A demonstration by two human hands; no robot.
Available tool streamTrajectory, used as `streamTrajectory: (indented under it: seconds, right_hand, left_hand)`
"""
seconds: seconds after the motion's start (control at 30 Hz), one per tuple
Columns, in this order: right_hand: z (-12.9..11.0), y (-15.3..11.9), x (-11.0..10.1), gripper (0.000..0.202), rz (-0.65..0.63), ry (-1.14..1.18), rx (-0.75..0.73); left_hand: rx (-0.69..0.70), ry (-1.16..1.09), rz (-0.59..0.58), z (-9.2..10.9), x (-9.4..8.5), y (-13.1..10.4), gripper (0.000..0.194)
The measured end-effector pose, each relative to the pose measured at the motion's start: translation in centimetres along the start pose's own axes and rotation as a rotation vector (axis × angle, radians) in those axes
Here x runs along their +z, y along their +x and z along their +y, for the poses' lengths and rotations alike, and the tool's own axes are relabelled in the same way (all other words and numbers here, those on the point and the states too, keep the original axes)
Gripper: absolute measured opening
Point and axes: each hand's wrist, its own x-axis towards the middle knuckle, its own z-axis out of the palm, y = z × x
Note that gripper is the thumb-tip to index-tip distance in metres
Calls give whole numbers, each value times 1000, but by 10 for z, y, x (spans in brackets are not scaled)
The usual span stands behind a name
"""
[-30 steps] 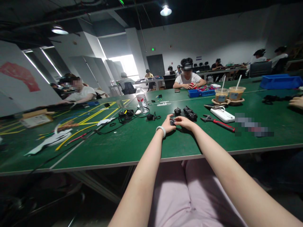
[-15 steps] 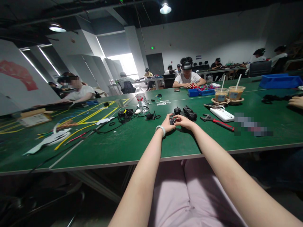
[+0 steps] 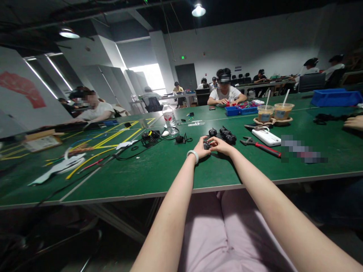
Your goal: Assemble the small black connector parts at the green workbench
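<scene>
My left hand (image 3: 201, 147), with a pale bangle at its wrist, grips one side of a small black part (image 3: 207, 145). From the other side my right hand (image 3: 222, 146) pinches the same part between thumb and fingers. Its exact kind cannot be made out, as fingers cover much of it. Just beyond my hands, more black wheel-like pieces (image 3: 227, 135) lie joined or close together on the green table (image 3: 159, 172). To their left sits another small black piece (image 3: 179, 139) with a ring-shaped bit beside it.
Right of my hands lie red-handled pliers (image 3: 268, 149), a white power bank (image 3: 266, 137) and two iced drinks (image 3: 279, 112). On the left are a water bottle (image 3: 169, 119), cables (image 3: 90, 162) and a cardboard box (image 3: 42, 142). A co-worker (image 3: 225, 92) sits opposite by blue trays (image 3: 241, 110).
My hands stay in nearly the same place on the black part. Only a slight shift of the view shows.
</scene>
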Motion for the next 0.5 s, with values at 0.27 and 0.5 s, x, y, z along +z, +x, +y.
streamTrajectory:
  seconds: [0.27,0.5]
  right_hand:
    - [8,4,-1,44,11,-33,-21]
    - [10,5,-2,44,8,-39,-9]
  left_hand:
    - [25,54,-25,-2,-2,0,80]
    - [-14,37,-30,2,-2,-1,81]
